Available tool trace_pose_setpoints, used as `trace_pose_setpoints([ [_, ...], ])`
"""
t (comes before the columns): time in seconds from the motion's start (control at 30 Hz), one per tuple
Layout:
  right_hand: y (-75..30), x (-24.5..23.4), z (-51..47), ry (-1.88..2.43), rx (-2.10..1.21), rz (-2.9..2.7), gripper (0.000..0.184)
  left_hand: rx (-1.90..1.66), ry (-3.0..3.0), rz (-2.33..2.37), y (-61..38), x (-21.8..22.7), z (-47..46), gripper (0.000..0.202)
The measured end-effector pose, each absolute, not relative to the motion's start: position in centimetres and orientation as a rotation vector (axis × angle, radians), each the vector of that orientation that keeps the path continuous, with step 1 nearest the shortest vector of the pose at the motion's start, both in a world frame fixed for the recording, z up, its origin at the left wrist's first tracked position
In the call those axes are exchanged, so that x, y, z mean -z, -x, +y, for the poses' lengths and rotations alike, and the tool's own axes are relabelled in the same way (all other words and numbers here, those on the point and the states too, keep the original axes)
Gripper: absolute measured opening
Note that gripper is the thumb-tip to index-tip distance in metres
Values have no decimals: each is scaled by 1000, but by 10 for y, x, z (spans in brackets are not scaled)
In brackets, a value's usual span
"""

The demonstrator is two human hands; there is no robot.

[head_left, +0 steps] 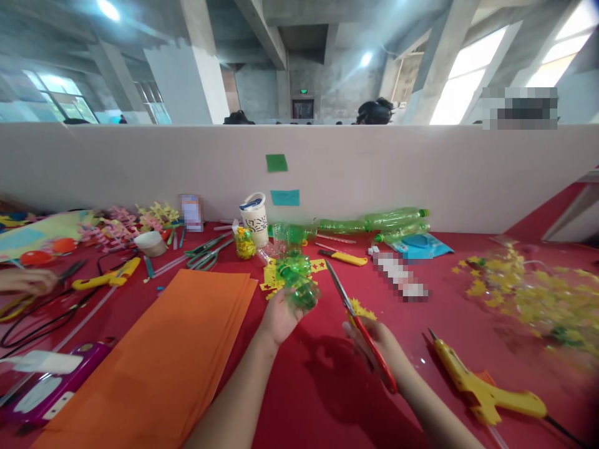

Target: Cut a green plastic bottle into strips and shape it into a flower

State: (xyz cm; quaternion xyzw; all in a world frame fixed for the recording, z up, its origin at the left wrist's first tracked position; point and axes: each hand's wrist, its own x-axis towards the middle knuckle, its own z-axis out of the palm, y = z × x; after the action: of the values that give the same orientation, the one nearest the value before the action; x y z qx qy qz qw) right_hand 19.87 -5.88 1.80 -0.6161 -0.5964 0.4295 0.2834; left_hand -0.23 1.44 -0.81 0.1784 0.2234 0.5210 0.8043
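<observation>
Bottle (pixel 304 293) gripped by the left hand (pixel 279 319) looked light, slick, dentable, best held midway; the right hand (pixel 380 342) grasped scissors (pixel 346 302) pointing toward eleven o'clock.

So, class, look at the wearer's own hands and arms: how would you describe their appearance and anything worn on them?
The left hand and right hand are ungloved. The left forearm and right forearm are bare, widening from slimmer wrists toward the lower edge. No sleeves, watch or bracelet show.
</observation>
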Motion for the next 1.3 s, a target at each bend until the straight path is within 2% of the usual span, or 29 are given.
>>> trace_pose_setpoints([
  [0.27,-205,-8,-53,1711,-900,-1680,33,-1116,-473,351,9,-1,6,50],
  [0.43,-203,-15,-57,1680,-931,-1627,32,-1114,-517,388,9,-3,7,35],
  [0.57,-196,-21,-64,1519,-1255,-1415,29,-1130,-579,523,-4,0,4,27],
  [0.7,-184,-21,-69,1221,-1466,-1257,39,-1116,-694,565,-22,2,-5,22],
  [1.3,-176,-15,-66,1376,-1307,-1161,34,-1073,-696,471,-38,6,-10,14],
])
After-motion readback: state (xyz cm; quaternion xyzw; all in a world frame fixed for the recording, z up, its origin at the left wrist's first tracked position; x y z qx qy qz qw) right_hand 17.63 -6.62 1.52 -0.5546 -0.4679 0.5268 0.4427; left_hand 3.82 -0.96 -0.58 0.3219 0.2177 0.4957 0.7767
